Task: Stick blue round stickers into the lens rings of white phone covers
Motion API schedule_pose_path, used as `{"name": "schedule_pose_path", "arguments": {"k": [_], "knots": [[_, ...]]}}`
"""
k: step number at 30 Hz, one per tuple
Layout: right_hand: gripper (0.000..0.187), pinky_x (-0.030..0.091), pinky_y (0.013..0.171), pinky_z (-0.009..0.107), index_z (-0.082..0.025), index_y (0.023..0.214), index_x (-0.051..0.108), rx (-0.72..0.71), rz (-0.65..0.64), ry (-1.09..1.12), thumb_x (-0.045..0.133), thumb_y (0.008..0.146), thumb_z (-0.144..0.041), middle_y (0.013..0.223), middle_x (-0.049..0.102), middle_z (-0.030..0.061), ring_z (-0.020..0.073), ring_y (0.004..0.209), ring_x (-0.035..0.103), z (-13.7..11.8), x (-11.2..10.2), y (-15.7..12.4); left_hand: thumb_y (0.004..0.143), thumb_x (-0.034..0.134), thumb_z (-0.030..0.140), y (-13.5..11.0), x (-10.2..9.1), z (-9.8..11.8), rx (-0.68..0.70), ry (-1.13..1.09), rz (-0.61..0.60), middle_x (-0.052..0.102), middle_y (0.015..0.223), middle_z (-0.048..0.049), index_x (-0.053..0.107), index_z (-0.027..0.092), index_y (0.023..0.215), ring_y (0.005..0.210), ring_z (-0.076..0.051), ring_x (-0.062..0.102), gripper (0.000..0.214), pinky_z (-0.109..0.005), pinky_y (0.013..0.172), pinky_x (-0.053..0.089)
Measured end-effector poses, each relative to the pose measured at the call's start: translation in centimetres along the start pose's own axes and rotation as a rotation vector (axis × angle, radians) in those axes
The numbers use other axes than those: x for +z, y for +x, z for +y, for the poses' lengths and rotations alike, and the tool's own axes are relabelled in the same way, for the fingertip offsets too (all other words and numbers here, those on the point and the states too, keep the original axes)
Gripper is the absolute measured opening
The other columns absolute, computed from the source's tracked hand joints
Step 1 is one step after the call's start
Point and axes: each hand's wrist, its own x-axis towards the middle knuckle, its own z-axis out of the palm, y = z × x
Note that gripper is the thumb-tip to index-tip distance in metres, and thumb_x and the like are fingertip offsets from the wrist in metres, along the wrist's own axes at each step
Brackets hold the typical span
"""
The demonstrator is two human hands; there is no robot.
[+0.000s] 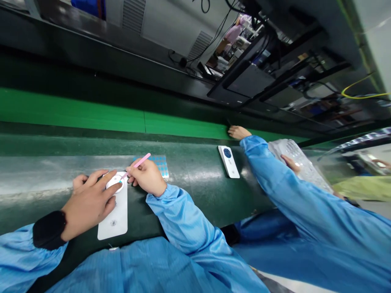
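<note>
A white rounded panel point(120, 215) lies on the green bench, with a circular ring at its far end. My left hand point(91, 199) rests over the panel, fingers spread and stretched out, their tips by the ring. In my right hand point(148, 177), between thumb and fingers, is a slim pink tool that looks like tweezers point(142, 160). Its tip points down at a small blue dot point(121, 181) inside the ring, close to my left fingertips. A sheet of round blue stickers point(161, 165) lies beyond my right hand, partly covered by it.
To the right, a white panel with a dark blue disc point(229, 162) lies on the bench point(195, 191). A co-worker's blue sleeve point(269, 175) reaches past it toward the green conveyor belt point(116, 116). Their other hand is at a clear plastic tray point(305, 162). Dark equipment overhangs the far side.
</note>
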Motion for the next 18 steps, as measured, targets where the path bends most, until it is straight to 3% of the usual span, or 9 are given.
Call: {"name": "schedule_pose_path", "arguments": {"k": [4, 11, 18], "knots": [[0.044, 0.050, 0.048, 0.020, -0.019, 0.077, 0.062, 0.000, -0.016, 0.050, 0.095, 0.089, -0.045, 0.059, 0.066, -0.0011, 0.0120, 0.050, 0.062, -0.07, -0.04, 0.04, 0.101, 0.049, 0.030, -0.25, -0.07, 0.06, 0.012, 0.006, 0.014, 0.078, 0.144, -0.0159, 0.080, 0.031, 0.117, 0.128, -0.046, 0.069, 0.035, -0.059, 0.081, 0.047], [0.037, 0.049, 0.047, 0.020, -0.018, 0.079, 0.065, -0.008, -0.032, 0.050, 0.089, 0.095, -0.041, 0.059, 0.068, -0.0005, 0.0120, 0.049, 0.061, 0.00, 0.16, 0.18, 0.101, 0.049, 0.028, -0.52, -0.35, 0.20, 0.025, 0.040, 0.035, 0.077, 0.145, -0.0161, 0.081, 0.029, 0.123, 0.131, -0.047, 0.068, 0.039, -0.059, 0.083, 0.047], [0.046, 0.049, 0.046, 0.019, -0.019, 0.079, 0.063, -0.012, -0.056, 0.056, 0.092, 0.092, -0.051, 0.059, 0.068, -0.0003, 0.0120, 0.048, 0.062, -0.11, 0.22, 0.29, 0.104, 0.045, 0.029, -0.63, -0.44, -0.17, 0.060, 0.088, 0.059, 0.078, 0.143, -0.0184, 0.078, 0.025, 0.120, 0.130, -0.045, 0.071, 0.038, -0.058, 0.082, 0.048]]}}
